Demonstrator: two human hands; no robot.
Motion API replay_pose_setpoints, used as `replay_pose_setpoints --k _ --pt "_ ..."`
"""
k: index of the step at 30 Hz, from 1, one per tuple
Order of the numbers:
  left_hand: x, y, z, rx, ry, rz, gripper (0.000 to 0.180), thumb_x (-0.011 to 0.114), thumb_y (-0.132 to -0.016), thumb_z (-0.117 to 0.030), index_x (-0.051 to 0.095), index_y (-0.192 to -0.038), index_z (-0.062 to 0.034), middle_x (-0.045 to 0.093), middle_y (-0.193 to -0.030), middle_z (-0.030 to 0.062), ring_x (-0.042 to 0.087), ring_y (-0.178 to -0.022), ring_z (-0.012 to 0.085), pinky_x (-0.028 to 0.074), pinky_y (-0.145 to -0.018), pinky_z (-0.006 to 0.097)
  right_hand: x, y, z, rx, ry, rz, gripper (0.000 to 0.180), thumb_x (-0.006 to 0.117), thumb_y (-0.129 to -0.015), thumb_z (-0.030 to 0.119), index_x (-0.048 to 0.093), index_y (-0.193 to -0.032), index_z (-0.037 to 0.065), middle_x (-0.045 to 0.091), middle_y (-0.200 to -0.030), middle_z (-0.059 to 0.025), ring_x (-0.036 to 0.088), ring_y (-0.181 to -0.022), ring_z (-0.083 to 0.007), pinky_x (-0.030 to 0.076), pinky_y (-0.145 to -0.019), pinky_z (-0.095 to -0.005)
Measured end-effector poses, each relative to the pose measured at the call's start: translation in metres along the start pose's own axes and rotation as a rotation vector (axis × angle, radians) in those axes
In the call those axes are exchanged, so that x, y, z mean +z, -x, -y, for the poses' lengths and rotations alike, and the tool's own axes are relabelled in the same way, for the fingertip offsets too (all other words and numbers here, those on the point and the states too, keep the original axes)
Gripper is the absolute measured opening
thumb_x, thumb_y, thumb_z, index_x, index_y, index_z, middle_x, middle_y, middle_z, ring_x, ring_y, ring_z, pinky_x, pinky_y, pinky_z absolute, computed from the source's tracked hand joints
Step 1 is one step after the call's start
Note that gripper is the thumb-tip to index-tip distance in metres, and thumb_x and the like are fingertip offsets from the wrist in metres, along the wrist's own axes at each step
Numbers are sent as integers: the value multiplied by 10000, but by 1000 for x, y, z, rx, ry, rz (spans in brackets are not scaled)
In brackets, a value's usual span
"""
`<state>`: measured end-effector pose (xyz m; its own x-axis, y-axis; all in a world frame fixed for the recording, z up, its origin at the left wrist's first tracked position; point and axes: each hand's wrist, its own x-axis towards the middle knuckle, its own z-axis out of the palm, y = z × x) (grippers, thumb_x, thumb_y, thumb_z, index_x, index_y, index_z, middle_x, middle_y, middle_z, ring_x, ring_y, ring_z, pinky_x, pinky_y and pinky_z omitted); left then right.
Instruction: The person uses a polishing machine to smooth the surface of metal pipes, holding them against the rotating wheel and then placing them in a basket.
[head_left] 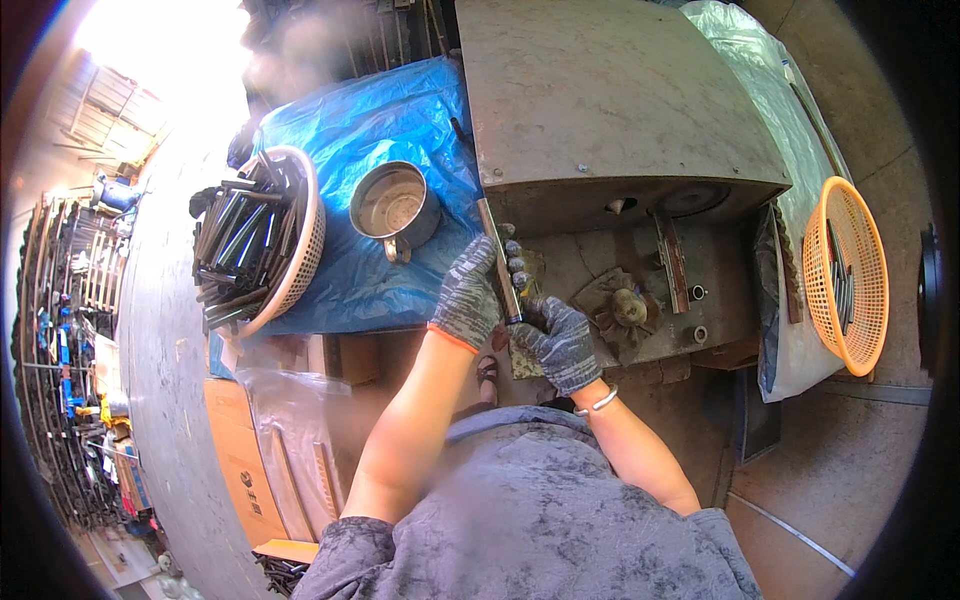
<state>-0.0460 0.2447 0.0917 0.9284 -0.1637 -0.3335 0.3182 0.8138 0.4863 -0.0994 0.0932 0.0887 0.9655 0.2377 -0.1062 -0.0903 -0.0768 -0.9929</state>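
Note:
In front of me, a slim metal tube [507, 285] slants from upper left to lower right. My left hand [466, 295], in a grey patterned knit glove with an orange cuff edge, is closed around its middle. At the tube's lower end is my right hand [563, 345], gloved alike, with thumb and fingers closed on it; the fingertips are partly hidden. To the right of the hands stands the machine, with a metal housing [620, 90] above a dirty work bed. On that bed are a rounded metal fitting [628, 307] and a narrow upright rail [671, 262].
A blue plastic sheet [345, 120] covers the left surface, bearing a metal mug [428, 215]. Beside it, a pale basket [306, 245] is heaped with dark tubes. An orange basket [873, 290] with several tubes stands far right. Below left is a cardboard box [235, 450].

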Motion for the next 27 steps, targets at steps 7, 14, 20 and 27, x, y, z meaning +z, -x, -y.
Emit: replay_pose_setpoints --k 7,14,20,27 --pt "3 1 5 -104 228 230 444 598 -918 -311 476 -1276 -79 536 -931 11 522 -744 136 455 -638 303 -1 2 14 -292 282 -69 264 738 -727 74 651 -967 9 662 -808 -171 653 -699 -301 505 -634 -361" --pt "-2 -2 8 -115 240 251 464 594 -922 -318 459 -1296 -81 531 -926 3 514 -738 115 452 -640 303 -1 3 18 -314 347 -72 294 739 -719 71 643 -992 21 665 -823 -168 657 -721 -320 509 -640 -376" --pt "2 1 9 -83 276 304 479 575 -937 -291 426 -1307 -25 536 -965 28 493 -730 99 444 -624 258 -1 4 20 -258 335 -58 257 745 -737 96 645 -962 22 665 -819 -165 656 -720 -318 505 -634 -370" --pt "7 6 2 -56 76 167 400 616 -910 -293 508 -1206 -47 566 -928 40 556 -778 147 486 -662 282 0 4 3 -235 247 -47 247 748 -754 127 642 -940 5 659 -808 -173 650 -713 -310 501 -636 -365"
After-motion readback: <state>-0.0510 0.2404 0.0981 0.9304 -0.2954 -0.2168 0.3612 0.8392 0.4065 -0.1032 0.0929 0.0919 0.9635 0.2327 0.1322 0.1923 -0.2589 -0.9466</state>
